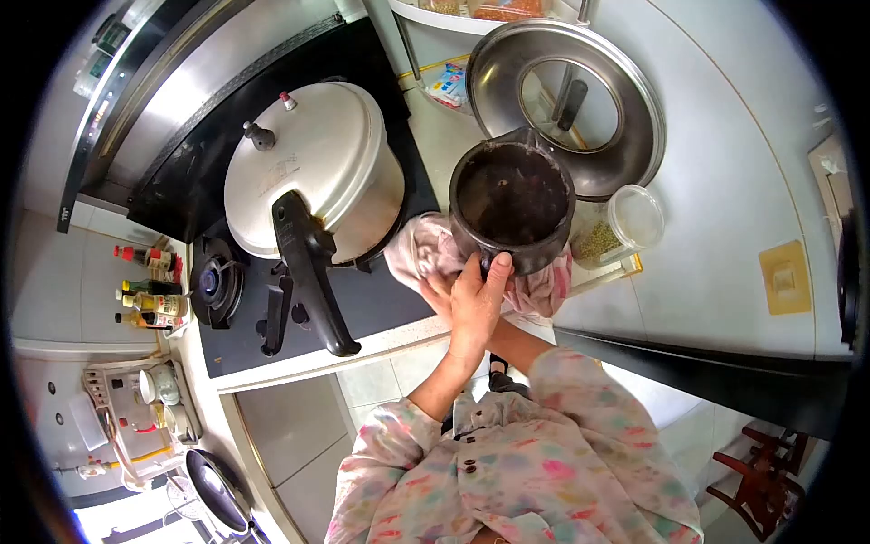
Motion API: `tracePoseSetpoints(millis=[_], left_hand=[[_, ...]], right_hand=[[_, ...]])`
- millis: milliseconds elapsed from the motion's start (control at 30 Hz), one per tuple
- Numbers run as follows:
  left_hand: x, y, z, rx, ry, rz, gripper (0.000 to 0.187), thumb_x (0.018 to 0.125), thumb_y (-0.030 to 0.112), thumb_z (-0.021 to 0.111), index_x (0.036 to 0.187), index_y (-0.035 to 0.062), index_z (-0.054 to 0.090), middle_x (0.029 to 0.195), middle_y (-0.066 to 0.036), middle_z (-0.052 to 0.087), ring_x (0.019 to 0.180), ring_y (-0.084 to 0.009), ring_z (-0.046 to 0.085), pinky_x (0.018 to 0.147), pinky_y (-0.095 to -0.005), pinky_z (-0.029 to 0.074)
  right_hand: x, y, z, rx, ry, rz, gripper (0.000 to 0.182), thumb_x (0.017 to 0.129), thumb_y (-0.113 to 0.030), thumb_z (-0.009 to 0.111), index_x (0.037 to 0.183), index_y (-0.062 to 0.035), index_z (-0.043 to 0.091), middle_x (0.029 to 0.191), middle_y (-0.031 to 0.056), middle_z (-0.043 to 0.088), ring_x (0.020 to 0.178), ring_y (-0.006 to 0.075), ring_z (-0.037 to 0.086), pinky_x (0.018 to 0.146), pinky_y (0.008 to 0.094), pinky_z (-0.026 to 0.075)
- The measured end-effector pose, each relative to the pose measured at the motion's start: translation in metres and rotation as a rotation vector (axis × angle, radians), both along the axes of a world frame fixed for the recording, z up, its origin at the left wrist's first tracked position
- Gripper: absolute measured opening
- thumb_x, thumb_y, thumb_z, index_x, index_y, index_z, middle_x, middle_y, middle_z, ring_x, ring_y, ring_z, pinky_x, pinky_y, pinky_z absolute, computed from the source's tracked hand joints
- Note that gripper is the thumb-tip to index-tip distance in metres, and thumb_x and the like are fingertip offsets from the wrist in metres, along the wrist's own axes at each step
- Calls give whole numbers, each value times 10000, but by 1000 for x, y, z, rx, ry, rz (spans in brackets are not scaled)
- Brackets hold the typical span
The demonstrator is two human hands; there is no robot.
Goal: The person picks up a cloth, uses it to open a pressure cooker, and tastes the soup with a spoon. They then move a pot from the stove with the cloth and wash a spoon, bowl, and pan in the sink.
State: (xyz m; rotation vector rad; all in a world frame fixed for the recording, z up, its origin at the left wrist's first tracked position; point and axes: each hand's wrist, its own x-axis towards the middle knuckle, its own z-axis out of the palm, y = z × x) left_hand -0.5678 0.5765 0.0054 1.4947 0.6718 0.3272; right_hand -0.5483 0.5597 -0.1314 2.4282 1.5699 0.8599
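Note:
A dark clay pot (467,238) with a pouring spout and a short handle is tilted toward me, its dark inside showing. My left hand (478,295) is closed round the handle, thumb on top. Crossing behind the left wrist, my right hand (437,297) lies against a pale pink cloth (421,249) that is bunched under and around the pot. The left hand and the pot partly hide its fingers. Just left stands a large pressure cooker (299,172) with a long black handle (308,272).
A big pan lid (494,86) with a glass centre leans against the wall behind the pot. Beside it sits a clear jar (603,245) of small green pieces. Left are a gas burner (216,279), sauce bottles (149,304) and a wok (216,490). A wooden stool (761,476) stands lower right.

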Motion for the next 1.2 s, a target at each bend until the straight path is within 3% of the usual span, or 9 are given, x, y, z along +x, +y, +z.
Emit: tracePoseSetpoints(millis=[100,300,400,533,567,633,800,933,1200], left_hand=[[0,3,-9,-49,-28,3,379,853,363,596,906,-9,550,713,-38,580,608,-93,541,533,-213,419],[0,1,-2,-35,-45,49,406,802,384,654,783,-11,560,585,-62,543,567,-87,478,509,-267,408],[4,0,-20,40,-76,103,382,762,360,690,856,-1,609,617,-87,584,554,-108,514,507,-288,428],[-1,-4,-9,149,-93,199,399,720,359,720,879,13,599,702,-151,615,642,-228,626,581,-334,479],[-3,-6,-11,150,-105,218,400,721,344,722,906,15,588,722,-142,616,649,-222,622,589,-327,478],[-12,-5,2,112,-129,220,399,729,318,719,944,19,566,754,-131,612,658,-212,614,600,-320,478],[-42,6,-9,42,-275,289,323,757,240,700,923,19,531,770,-82,587,611,-151,554,575,-293,459],[-96,28,-45,-69,-135,443,246,762,179,704,738,31,508,721,-15,501,590,-61,471,520,-234,405],[-312,82,-55,-163,-185,1002,180,788,165,676,741,22,577,974,-64,565,710,-78,516,554,-227,433]], right_hand=[[15,-47,8,232,340,111,364,795,-261,556,1134,-147,484,1167,66,499,1093,225,488,1018,487,250],[55,-119,7,114,353,-58,242,727,-274,620,955,-194,626,1042,5,582,986,199,542,959,609,245],[44,-108,34,148,390,-78,317,750,-157,555,1055,-181,637,1109,-33,586,890,253,585,910,482,401],[-2,-112,20,116,767,10,399,726,-85,587,1120,-28,559,1084,123,587,885,277,607,673,398,504],[-13,-101,29,225,882,104,402,735,-88,577,1130,-24,542,1155,190,538,992,290,565,791,438,462],[-22,-74,38,420,899,6,361,758,-131,581,1109,-51,558,1215,138,505,1039,291,512,862,451,396],[7,-102,21,96,513,97,343,772,-172,582,1102,-80,572,1257,73,479,1036,284,479,871,441,352],[-8,-93,31,11,453,13,318,776,-183,579,1084,-102,594,1228,-2,509,974,271,481,816,409,352],[-96,-65,58,90,683,245,235,772,-127,572,990,-57,623,1144,103,562,1007,310,512,847,433,372]])
